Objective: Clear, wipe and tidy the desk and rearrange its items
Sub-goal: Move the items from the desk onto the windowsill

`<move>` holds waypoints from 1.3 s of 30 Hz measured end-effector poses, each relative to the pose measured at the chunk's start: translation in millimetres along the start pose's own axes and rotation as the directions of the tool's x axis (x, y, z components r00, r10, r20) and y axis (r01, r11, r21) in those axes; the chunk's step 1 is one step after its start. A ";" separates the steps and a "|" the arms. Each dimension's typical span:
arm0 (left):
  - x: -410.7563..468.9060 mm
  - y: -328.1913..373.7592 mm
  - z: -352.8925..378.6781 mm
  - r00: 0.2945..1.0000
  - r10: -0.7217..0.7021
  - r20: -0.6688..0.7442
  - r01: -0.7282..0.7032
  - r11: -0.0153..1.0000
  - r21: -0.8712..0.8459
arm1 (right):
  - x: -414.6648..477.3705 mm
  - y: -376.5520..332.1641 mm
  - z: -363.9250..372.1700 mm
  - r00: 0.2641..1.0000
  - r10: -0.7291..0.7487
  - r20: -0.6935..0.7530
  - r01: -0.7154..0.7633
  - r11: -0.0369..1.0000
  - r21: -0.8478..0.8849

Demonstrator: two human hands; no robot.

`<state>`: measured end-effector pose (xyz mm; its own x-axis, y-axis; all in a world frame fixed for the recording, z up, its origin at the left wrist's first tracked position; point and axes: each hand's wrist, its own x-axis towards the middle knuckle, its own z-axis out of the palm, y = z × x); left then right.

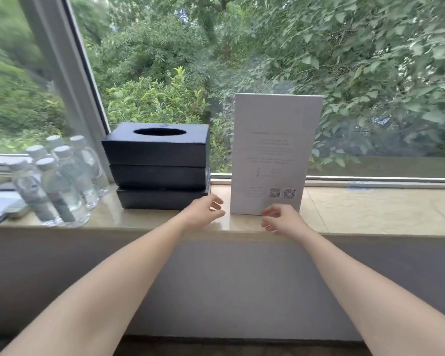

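A white upright sign card [275,150] with faint print and two QR codes stands on the beige stone window ledge [370,211]. My right hand [283,218] hovers at the card's lower front edge, fingers curled and apart, holding nothing. My left hand [206,210] is just left of the card's base, fingers spread, empty. A black tissue box [157,143] tops a stack of two more black boxes [162,186] directly left of the card.
Several clear water bottles [59,181] with white caps cluster at the ledge's left. Dark flat items and papers [0,204] lie at the far left edge. A window pane backs the ledge; a grey wall drops below it.
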<state>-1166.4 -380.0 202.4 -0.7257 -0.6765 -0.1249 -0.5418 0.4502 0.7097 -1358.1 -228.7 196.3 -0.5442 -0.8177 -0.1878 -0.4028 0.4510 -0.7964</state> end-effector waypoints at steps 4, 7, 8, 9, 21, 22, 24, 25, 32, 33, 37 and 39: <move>-38.6 -27.2 -33.7 1.000 -0.013 -0.003 0.013 0.982 0.187 | -0.1 -49.0 41.3 0.976 -0.139 0.166 0.173 0.961 -0.214; -69.7 -64.2 -64.6 0.996 -0.084 -0.028 0.089 0.941 0.325 | 3.3 -81.6 83.1 0.933 -0.218 0.288 0.315 0.881 -0.353; -81.8 -79.4 -75.2 0.992 -0.117 -0.041 0.123 0.918 0.377 | 3.2 -92.3 99.6 0.909 -0.247 0.335 0.373 0.841 -0.393; -95.1 -95.2 -85.4 0.987 -0.150 -0.055 0.159 0.891 0.425 | 2.3 -102.5 117.2 0.884 -0.269 0.382 0.427 0.798 -0.425; -304.6 -270.3 -178.6 0.742 -0.556 -0.374 0.661 0.701 0.268 | -33.0 -233.2 348.3 0.529 -0.312 0.789 0.782 0.540 -0.311; -322.1 -282.1 -186.9 0.708 -0.584 -0.397 0.693 0.682 0.234 | -37.5 -246.5 366.9 0.498 -0.320 0.806 0.802 0.523 -0.288; -356.3 -301.9 -202.7 0.643 -0.630 -0.435 0.743 0.650 0.158 | -47.1 -272.1 404.2 0.434 -0.338 0.835 0.841 0.484 -0.242; -373.0 -310.3 -209.4 0.611 -0.650 -0.452 0.764 0.633 0.122 | -52.6 -284.0 423.0 0.405 -0.345 0.847 0.857 0.465 -0.220; -481.3 -355.9 -216.7 0.384 -0.791 -0.477 0.873 0.478 -0.091 | -109.5 -335.1 544.5 0.183 -0.314 0.932 0.927 0.370 -0.058; -494.3 -361.9 -214.7 0.350 -0.809 -0.472 0.884 0.452 -0.119 | -117.2 -339.6 559.1 0.147 -0.299 0.943 0.939 0.341 -0.038; -535.3 -384.4 -213.0 0.218 -0.859 -0.463 0.903 0.358 -0.239 | -137.7 -362.4 618.8 0.035 -0.263 0.964 0.959 0.279 0.041; -548.2 -398.1 -217.7 0.173 -0.871 -0.459 0.903 0.327 -0.279 | -143.9 -376.5 647.4 -0.014 -0.263 0.965 0.966 0.247 0.081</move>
<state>-460.6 -315.3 139.2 0.5411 -0.7771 -0.3214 -0.7141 -0.6265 0.3125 -651.7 -512.5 151.0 0.8234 -0.4522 -0.3427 -0.5652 -0.7071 -0.4249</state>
